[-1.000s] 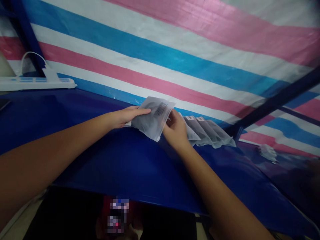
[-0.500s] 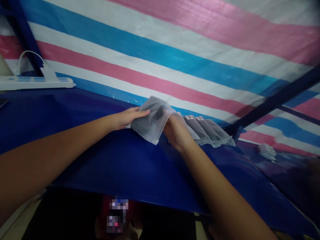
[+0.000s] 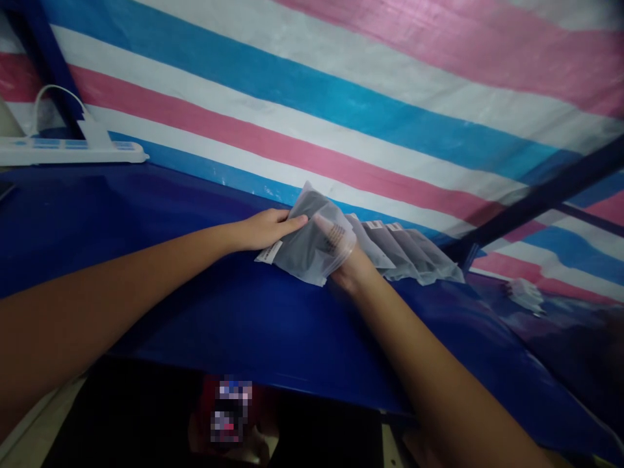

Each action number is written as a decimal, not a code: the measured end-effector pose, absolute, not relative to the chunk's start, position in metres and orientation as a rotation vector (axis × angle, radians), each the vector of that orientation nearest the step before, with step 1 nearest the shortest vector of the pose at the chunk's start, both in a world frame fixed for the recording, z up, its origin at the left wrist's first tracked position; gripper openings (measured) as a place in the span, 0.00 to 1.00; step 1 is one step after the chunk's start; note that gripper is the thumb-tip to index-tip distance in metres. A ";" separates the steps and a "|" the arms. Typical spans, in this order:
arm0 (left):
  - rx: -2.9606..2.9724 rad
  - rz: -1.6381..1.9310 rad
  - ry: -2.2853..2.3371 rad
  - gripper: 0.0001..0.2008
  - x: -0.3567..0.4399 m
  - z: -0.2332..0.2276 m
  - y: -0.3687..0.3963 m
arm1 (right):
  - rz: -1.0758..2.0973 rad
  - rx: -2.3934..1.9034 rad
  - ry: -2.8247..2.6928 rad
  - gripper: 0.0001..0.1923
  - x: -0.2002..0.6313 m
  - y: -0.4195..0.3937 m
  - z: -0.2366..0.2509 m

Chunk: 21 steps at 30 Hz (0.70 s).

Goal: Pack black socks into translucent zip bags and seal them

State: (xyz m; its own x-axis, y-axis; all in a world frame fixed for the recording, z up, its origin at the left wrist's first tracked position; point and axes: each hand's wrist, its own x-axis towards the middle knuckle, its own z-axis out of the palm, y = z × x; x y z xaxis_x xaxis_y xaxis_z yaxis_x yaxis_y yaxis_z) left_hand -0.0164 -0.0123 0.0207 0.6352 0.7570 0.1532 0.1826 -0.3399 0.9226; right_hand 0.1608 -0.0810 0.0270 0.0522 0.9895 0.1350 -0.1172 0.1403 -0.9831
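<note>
A frosted plastic zip bag point(image 3: 305, 257) with something dark inside is held above the blue table. My left hand point(image 3: 270, 227) pinches its left side, thumb on top and fingers behind. A white label point(image 3: 269, 252) shows at its lower left corner. My right hand point(image 3: 348, 260) is at the bag's right, open end; its fingers reach into the bag and show blurred through the plastic. Whether they grip the dark contents is hidden. Just right of this hand, several similar filled bags point(image 3: 402, 253) lie overlapping in a row.
The blue table point(image 3: 244, 325) runs up to a striped plastic sheet point(image 3: 292, 97). A white power strip point(image 3: 63, 153) with a plugged-in cable lies at the far left. A dark blue post point(image 3: 536, 195) slants at the right. Small white items point(image 3: 525, 296) lie beyond it.
My right hand has gone deeper into the bag, its fingers now visible through the plastic. The bag has tilted and shifted slightly right, uncovering its white label. My left hand keeps its hold.
</note>
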 end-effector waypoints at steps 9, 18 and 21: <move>1.734 0.834 0.841 0.26 -0.012 0.024 -0.019 | 1.206 -0.997 -1.158 0.22 0.160 -0.082 0.024; 1.656 1.067 0.833 0.23 -0.006 0.014 -0.016 | 1.314 -0.961 -1.179 0.21 0.144 -0.091 0.030; 1.677 1.099 0.849 0.23 -0.003 0.012 -0.018 | 1.338 -0.870 -1.179 0.18 0.143 -0.092 0.030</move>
State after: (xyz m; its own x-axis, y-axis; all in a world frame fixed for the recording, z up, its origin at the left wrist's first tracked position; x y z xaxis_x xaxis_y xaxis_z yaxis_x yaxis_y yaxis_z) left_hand -0.0031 -0.0182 0.0121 0.3611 0.8864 0.2898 0.0570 -0.3312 0.9418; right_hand 0.1429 -0.0925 0.0302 -0.1325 0.9827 0.1297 -0.2522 0.0931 -0.9632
